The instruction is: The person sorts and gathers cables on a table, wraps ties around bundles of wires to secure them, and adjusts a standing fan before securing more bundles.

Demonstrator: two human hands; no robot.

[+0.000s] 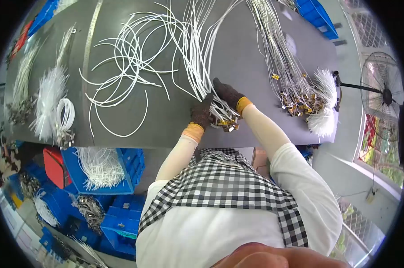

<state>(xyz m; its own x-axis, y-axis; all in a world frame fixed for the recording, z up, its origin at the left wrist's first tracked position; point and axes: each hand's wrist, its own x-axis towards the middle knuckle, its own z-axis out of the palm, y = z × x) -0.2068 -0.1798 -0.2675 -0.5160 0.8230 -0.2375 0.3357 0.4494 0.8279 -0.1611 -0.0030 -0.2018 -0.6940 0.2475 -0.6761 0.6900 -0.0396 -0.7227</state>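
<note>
- Both sides of the white wire bundle [196, 62] meet my gloves: left hand [202, 111] on its left, right hand [229, 94] on its right; how far my fingers close, I cannot tell.
- Connector ends [228, 123] lie between my wrists, toward my body.
- Its long axis runs away from me, leaning slightly left.
- Curled wires [120, 44] sprawl leftward on the surface [166, 127].

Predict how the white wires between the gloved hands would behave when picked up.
The white wires would probably sag, being long, thin and partly curved. They may feel heaviest at the near end, where small fittings cluster.
</note>
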